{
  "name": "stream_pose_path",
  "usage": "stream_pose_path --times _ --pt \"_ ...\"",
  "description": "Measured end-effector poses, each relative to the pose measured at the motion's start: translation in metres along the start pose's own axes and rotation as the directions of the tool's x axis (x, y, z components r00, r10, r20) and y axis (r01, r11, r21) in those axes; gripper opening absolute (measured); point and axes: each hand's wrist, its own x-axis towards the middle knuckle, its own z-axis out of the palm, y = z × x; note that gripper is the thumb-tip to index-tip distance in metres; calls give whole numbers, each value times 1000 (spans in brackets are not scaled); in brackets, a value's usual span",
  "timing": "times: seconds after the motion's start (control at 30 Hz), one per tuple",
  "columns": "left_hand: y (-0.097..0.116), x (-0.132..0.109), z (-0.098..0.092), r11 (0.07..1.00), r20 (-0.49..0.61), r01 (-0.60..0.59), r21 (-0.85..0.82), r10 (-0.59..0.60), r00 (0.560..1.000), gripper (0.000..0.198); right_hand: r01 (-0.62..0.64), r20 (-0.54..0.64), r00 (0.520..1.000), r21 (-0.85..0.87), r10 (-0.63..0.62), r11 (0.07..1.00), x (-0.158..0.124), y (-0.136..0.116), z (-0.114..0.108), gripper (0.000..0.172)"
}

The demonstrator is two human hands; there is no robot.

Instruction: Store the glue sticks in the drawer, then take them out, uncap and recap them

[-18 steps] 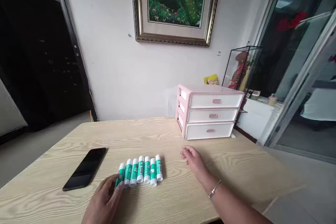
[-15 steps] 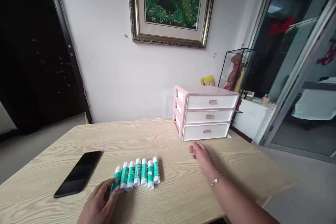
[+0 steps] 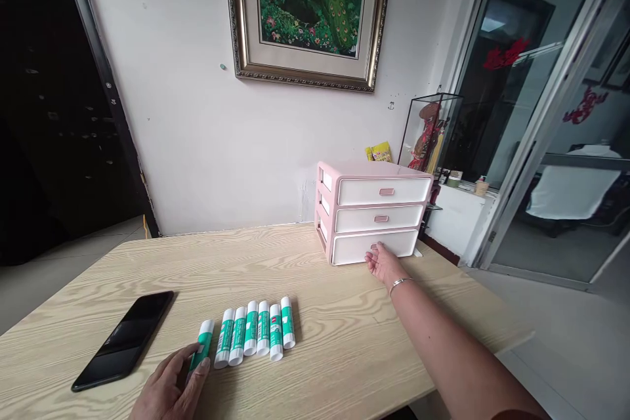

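Note:
My right hand [image 3: 382, 264] reaches the bottom drawer [image 3: 374, 247] of a pink-and-white plastic drawer unit [image 3: 374, 210], and its fingertips cover the drawer's pull. The drawer stays shut. My left hand [image 3: 170, 384] is at the near edge of the picture, with its fingers around a green-and-white glue stick [image 3: 203, 344] tilted apart from the others. To its right, several more glue sticks [image 3: 251, 331] stand close together in a row on the light wood-grain table [image 3: 344, 341].
A black smartphone [image 3: 123, 341] lies face up left of the glue sticks. Behind the drawer unit are a yellow packet [image 3: 378, 153] and a glass display case [image 3: 430, 131] holding a figure. A framed peacock picture [image 3: 310, 13] hangs on the wall.
My right hand has moved forward from the open tabletop to the bottom drawer. My left hand has drawn one glue stick leftward out of the row.

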Motion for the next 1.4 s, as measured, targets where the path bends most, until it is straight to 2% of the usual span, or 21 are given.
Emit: stream_pose_path --times 0.3,0.47,0.67,0.8,0.9,1.0,1.13,1.17,1.23,1.27,1.33,1.4 --pt "-1 -1 3 1000 -15 -17 -13 17 1000 56 10 15 1000 -31 -10 999 9 -8 -2 37" --pt "2 -3 2 1000 -51 -24 16 25 998 54 36 10 999 -26 -36 999 2 3 -16 27" --pt "2 -4 2 997 -43 -52 49 54 998 50 62 -11 998 -12 -62 998 -15 12 -38 25" --pt "0 -5 4 997 -49 -62 38 63 997 47 82 -31 996 -43 -84 996 -37 13 -50 23" --pt "-1 -6 6 997 -43 -70 27 71 997 46 90 10 996 -112 -90 990 -63 21 -49 20" --pt "2 -8 5 997 -28 -78 29 79 996 45 97 101 992 -212 -77 972 -95 41 -36 17" --pt "10 -11 2 997 -33 -75 27 76 997 43 168 272 959 -336 -75 927 -144 72 -1 24" --pt "12 -11 1 997 -41 -72 23 73 996 42 231 329 939 -381 -102 895 -157 79 9 30" --pt "16 -13 -1 997 -53 -72 12 73 996 41 486 494 844 -534 -211 692 -182 88 29 45" --pt "17 -13 -2 997 -54 -72 6 72 996 41 576 570 792 -581 -218 575 -193 91 38 54" --pt "20 -14 -4 998 -52 -68 -4 68 996 40 699 687 703 -618 -185 360 -212 97 53 64" --pt "22 -15 -5 998 -47 -63 -9 63 997 38 772 757 633 -604 -162 197 -224 103 65 64"
